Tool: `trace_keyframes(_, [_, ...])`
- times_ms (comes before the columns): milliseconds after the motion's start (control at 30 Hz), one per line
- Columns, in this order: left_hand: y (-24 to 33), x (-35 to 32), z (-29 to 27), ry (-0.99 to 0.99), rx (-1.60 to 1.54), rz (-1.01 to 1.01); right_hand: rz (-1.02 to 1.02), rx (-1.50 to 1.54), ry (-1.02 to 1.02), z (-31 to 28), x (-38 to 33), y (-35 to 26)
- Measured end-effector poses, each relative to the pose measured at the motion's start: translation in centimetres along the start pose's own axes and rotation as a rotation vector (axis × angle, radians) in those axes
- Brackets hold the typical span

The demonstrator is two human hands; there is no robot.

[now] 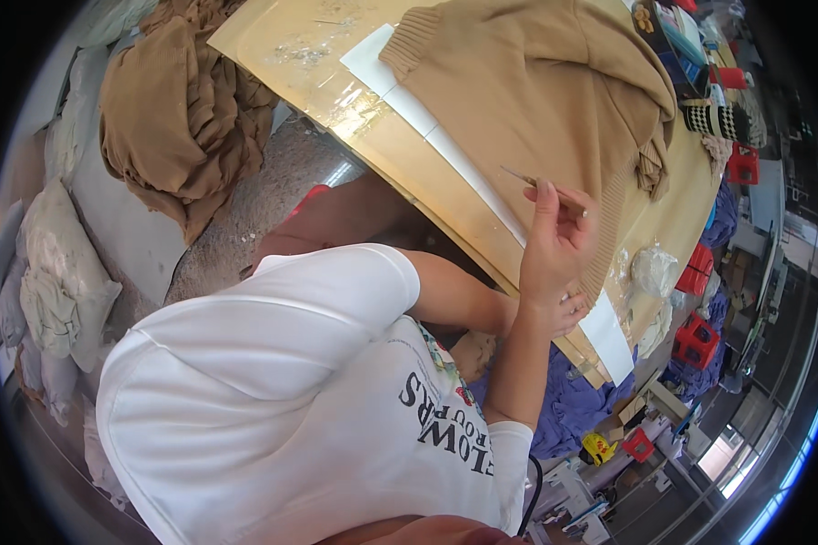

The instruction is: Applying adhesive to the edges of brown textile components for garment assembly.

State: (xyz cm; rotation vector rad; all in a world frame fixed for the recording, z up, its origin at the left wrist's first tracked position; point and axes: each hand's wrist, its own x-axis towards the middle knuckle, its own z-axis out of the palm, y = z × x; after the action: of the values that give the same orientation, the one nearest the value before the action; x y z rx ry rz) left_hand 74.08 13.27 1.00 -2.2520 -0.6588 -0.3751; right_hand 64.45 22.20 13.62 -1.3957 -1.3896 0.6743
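A tan knitted sweater (518, 100) with ribbed edges lies spread over the tabletop before me. My right hand (554, 232) is raised above its lower part. Between thumb and fingers it grips a slim hand tool (530, 180) with a thin metal tip and a brownish handle; its exact kind is unclear. My left hand (570, 313) rests at the sweater's ribbed lower edge, fingers extended, partly covered by my right forearm. Under the sweater, a long white strip (454, 150) sticks out along the near side, its end showing beside my left hand (570, 313).
The table (291, 68) has a tan covering with shiny clear film. A crumpled plastic bag (654, 270) and a dark tray (671, 45) of small things are on its far side. Brown cloth (177, 109) is heaped at left; purple cloth (573, 418) hangs below. Red stools (695, 341) stand beyond.
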Motion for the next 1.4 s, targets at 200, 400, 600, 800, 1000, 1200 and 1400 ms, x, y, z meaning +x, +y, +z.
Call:
trace_keyframes(200, [-1.5, -0.1, -1.0, 0.093, -0.535, -0.018, -0.081, 0.039, -0.062, 3.9, 1.8, -1.0])
trace_keyframes(400, [-1.4, 0.6, -1.0, 0.041, -0.792, -0.072, -0.05, -0.096, -0.166, 5.1, 3.5, 1.6])
trace_keyframes(600, [2.3, 1.3, 1.8, 0.147, -0.352, -0.177, -0.268, -0.044, 0.367, -2.3, 5.4, -4.6])
trace_keyframes(800, [-20.8, 3.0, 1.6, -0.238, -1.303, -0.043, -0.155, -0.646, 0.727, -21.7, 4.6, 1.3])
trace_keyframes(1000, [-34.9, 1.1, 14.4, -0.481, -0.558, -0.616, 0.116, -1.1, 0.368, -23.9, 3.6, 4.8])
trace_keyframes(1200, [-36.4, 0.8, 18.5, -0.401, -1.308, -1.192, -0.132, -0.921, 0.355, -18.1, -0.2, -0.8])
trace_keyframes(1400, [-51.7, -2.5, 9.6, 0.562, -2.382, -1.432, 0.089, -0.423, 0.342, -20.8, -3.7, -0.1])
